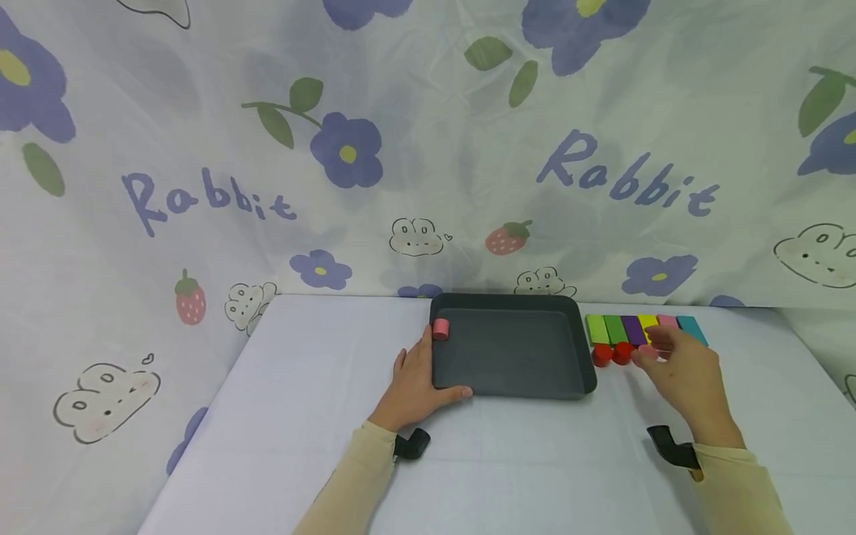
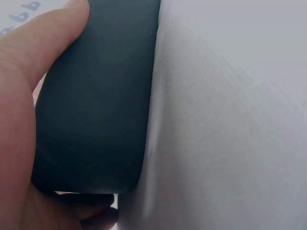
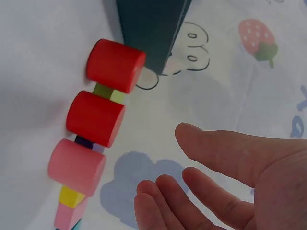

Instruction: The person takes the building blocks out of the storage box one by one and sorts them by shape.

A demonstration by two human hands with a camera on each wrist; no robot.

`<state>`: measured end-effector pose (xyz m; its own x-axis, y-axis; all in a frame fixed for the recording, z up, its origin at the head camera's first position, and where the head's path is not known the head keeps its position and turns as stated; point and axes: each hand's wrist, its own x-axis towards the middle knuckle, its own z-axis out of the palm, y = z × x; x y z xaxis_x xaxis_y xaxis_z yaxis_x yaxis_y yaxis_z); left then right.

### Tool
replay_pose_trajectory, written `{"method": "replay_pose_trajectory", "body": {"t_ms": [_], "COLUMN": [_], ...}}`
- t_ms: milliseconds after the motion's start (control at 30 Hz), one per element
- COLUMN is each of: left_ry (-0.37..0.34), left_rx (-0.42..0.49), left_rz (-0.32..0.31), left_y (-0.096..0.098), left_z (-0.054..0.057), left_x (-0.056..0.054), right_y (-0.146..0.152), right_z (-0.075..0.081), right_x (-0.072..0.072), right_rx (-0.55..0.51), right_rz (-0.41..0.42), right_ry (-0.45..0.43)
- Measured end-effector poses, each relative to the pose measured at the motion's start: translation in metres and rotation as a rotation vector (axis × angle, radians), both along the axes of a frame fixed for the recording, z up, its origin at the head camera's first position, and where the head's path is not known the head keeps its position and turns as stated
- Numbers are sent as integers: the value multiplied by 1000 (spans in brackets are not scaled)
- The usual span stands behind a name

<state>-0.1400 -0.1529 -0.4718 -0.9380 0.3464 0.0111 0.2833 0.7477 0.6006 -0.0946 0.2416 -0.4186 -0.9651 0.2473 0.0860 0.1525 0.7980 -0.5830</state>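
Observation:
My left hand (image 1: 417, 383) rests against the near left corner of a dark grey tray (image 1: 508, 386), its fingers straight along the left wall and the thumb along the front wall. In the left wrist view the thumb (image 2: 53, 36) lies on the tray's outer side (image 2: 98, 105). A pink cylinder block (image 1: 441, 329) is inside the tray at its left wall. My right hand (image 1: 689, 375) hovers by another pink cylinder block (image 3: 76, 166), with thumb and fingers spread and nothing between them. Beside that block are two red cylinder blocks (image 3: 115, 65), in a row right of the tray.
Behind the cylinders lies a row of coloured rectangular blocks (image 1: 615, 329): light green, green, purple, yellow, pink and blue. A white cloth covers the table (image 1: 535, 475). A curtain with rabbits and flowers (image 1: 428, 163) hangs at the back.

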Motion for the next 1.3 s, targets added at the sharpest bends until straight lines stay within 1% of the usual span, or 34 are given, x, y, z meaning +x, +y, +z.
{"method": "replay_pose_trajectory", "body": {"t_ms": [200,433,700,900,1133,1300], "left_ry": [-8,-3,-3,-3,2,-1], "left_rx": [-3,11,16,8,8,5], "left_rz": [-2,-7,3,3,12,11], "left_y": [0,1,2,2,1,1], "left_z": [2,1,2,3,1,2], "left_x": [0,-1,-1,-1,-1,-1], "right_y": [-11,-22,-40,-56,-72,-86], "right_z": [4,4,8,13,18,20], "right_x": [2,0,-4,-7,-13,-18], "right_rx": [-2,-6,-10,-26,-22,-27], "right_rz": [26,54,112,131,200,232], "right_ry": [49,60,144,148,196,198]}}
